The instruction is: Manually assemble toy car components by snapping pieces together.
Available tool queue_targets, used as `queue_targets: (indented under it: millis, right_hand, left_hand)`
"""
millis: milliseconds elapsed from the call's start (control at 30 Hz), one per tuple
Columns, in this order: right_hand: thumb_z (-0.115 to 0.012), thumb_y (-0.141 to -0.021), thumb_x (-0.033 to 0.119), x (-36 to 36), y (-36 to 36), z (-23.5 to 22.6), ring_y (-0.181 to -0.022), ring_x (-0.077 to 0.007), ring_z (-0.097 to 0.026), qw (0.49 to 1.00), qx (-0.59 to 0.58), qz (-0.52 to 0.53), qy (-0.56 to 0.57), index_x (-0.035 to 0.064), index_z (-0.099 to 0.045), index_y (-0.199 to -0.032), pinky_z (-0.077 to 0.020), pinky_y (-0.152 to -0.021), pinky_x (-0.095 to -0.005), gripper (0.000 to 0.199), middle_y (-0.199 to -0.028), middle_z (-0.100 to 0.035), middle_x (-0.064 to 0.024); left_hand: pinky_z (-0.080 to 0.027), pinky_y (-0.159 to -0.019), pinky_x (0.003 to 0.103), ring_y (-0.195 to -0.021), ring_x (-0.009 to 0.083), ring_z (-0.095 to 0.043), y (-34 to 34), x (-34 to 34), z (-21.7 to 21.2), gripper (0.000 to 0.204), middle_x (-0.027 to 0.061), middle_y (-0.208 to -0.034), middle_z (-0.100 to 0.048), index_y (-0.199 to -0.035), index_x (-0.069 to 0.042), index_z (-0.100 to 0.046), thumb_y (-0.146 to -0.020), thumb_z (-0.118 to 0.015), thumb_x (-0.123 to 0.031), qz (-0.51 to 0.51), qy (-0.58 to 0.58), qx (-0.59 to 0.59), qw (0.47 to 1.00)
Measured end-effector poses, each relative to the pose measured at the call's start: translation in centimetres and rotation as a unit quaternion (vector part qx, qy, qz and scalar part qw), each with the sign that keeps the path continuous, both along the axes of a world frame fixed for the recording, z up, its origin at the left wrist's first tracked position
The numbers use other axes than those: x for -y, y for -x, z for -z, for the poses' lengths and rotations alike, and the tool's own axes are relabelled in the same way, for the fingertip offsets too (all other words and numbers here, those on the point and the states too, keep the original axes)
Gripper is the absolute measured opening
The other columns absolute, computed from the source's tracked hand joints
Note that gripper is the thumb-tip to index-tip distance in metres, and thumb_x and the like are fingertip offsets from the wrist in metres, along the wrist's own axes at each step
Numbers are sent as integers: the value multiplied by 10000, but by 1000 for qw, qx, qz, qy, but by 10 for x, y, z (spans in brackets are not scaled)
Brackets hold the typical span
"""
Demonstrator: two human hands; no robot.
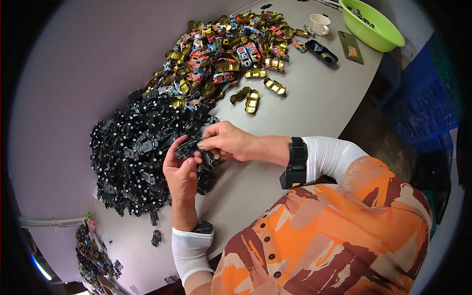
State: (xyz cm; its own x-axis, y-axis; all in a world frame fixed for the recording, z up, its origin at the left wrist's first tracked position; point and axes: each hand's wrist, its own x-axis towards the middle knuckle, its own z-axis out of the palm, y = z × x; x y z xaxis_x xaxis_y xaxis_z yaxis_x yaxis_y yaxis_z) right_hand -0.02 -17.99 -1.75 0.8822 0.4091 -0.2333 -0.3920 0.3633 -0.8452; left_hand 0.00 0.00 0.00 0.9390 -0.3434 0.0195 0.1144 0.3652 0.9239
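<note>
— Start at the left: there's a big heap of black plastic toy-car chassis with white wheel hubs (132, 157) spread over the pale grey desk (305, 108).

— And the hands?

— The left hand (181, 173) is cupped under one small black plastic chassis piece (187, 146), thumb and fingers closed around it. The right hand (227, 141) comes across from the right and pinches that same piece at its end. It sits just above the near edge of the black heap.

— Any trouble you'd expect?

— It's a small part held at the fingertips; a slip, I'd say, drops it back among the lookalikes. Also a sleeve could drag loose pieces off the desk.

— Further right?

— A mound of gold and painted metal toy-car bodies (226, 54), then a white mug (320, 23), a dark phone (350, 47) and a lime-green plastic basin (373, 30).
</note>
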Motion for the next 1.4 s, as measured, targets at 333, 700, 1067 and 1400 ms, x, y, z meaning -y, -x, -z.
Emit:
queue_targets:
  millis: [333,700,1067,1400]
  right_hand:
    - [-591,-731,89,124,-8,-10,-751,-298,-595,637,446,82,624,68,-625,-815,-467,-660,-400,93,-757,-607,-104]
    - [-583,-883,172,89,-9,-25,-544,-20,-475,991,99,-81,24,71,-574,-863,-327,-464,-165,103,-695,-547,40]
    - [-646,-855,190,34,-12,-4,-528,-19,-433,995,43,-17,-90,40,-598,-897,-319,-422,-187,163,-688,-536,27]
    - [-711,-787,192,14,-5,-10,-541,3,-439,981,141,80,103,54,-631,-926,-324,-451,-160,211,-720,-573,45]
  left_hand:
    - [-493,-681,281,-865,157,-573,0,4,6,389,124,-1059,-584,-1081,2,-532,-820,-680,-246,-33,66,23,997]
    - [-385,-942,341,-1113,229,-481,4,13,4,387,148,-1168,-520,-931,28,-646,-674,-747,-243,102,-42,113,987]
    - [-450,-815,265,-960,158,-519,9,12,5,371,65,-1038,-513,-980,2,-617,-687,-783,-153,57,-54,137,987]
    - [-434,-831,291,-976,195,-525,0,10,9,365,95,-1071,-506,-987,-11,-599,-682,-770,-116,46,-220,318,921]
